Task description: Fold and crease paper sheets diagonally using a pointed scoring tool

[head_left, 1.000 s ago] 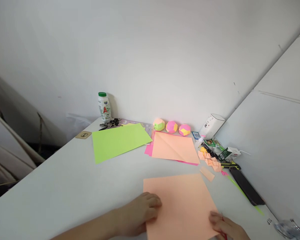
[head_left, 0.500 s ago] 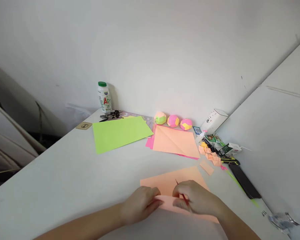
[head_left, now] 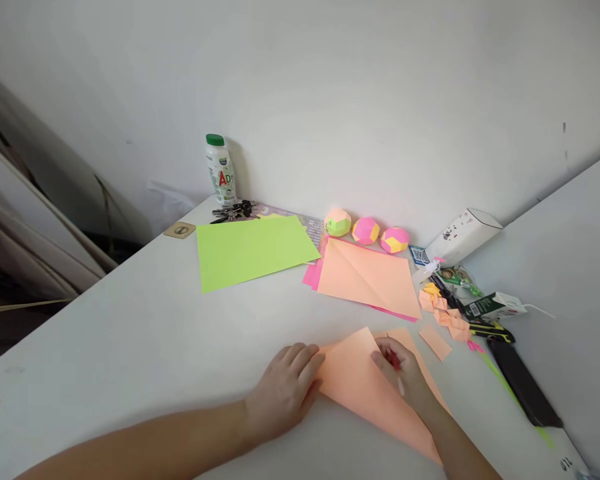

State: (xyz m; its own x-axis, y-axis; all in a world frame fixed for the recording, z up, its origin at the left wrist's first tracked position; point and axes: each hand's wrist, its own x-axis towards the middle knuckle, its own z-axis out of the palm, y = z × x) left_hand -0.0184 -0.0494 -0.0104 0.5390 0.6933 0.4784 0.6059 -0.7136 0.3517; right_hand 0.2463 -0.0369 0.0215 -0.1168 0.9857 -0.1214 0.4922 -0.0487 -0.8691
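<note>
A peach paper sheet (head_left: 365, 380) is folded over on the table, its top layer reaching up to a corner. At its left edge, my left hand (head_left: 290, 387) has fingers and thumb closed on the paper. My right hand (head_left: 403, 373) is closed at the right edge of the upper layer. A thin red stick (head_left: 394, 360) is tucked in that hand, mostly hidden by the fingers; its exact kind does not show. Just beyond the right hand lies a small peach paper strip (head_left: 435, 342).
Flat on the table lie a green sheet (head_left: 255, 252) and a stack of peach and pink paper (head_left: 370, 277). Three paper balls (head_left: 365, 231) line the wall. At right are folded peach pieces (head_left: 447, 317), a small carton (head_left: 495, 306) and a dark case (head_left: 525, 383). A bottle (head_left: 221, 170) stands back left.
The peach sheet's near edge has been folded up and over, its corner now pointing away from me. My right hand has moved right and up with the red stick. The view has shifted slightly.
</note>
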